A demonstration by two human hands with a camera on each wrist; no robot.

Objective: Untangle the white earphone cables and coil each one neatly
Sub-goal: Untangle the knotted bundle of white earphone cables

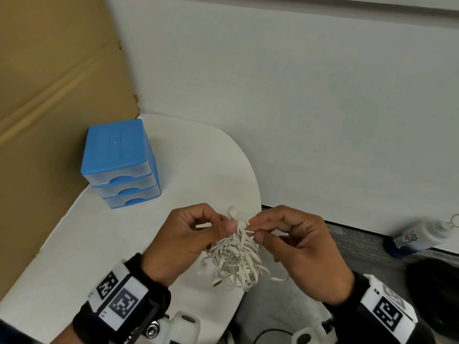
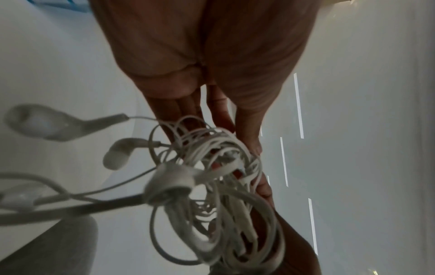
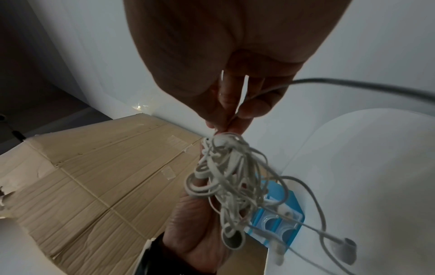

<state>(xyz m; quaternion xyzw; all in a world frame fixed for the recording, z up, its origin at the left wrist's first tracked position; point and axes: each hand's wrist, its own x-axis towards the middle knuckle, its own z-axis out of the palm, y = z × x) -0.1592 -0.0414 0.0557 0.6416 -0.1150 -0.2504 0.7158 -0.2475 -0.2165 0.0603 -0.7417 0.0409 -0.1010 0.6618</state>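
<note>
Above the white rounded counter, the left hand and right hand each pinch strands atop the knotted bundle of thin white earphone cables, so 1 loose earbud end should probably be eased out gently, not yanked.

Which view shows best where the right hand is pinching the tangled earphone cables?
The right wrist view: the right hand pinches a strand at the top of the earphone cables, seen close. The head view shows both hands at the bundle, smaller. The left wrist view shows mostly loops and earbuds.
</note>
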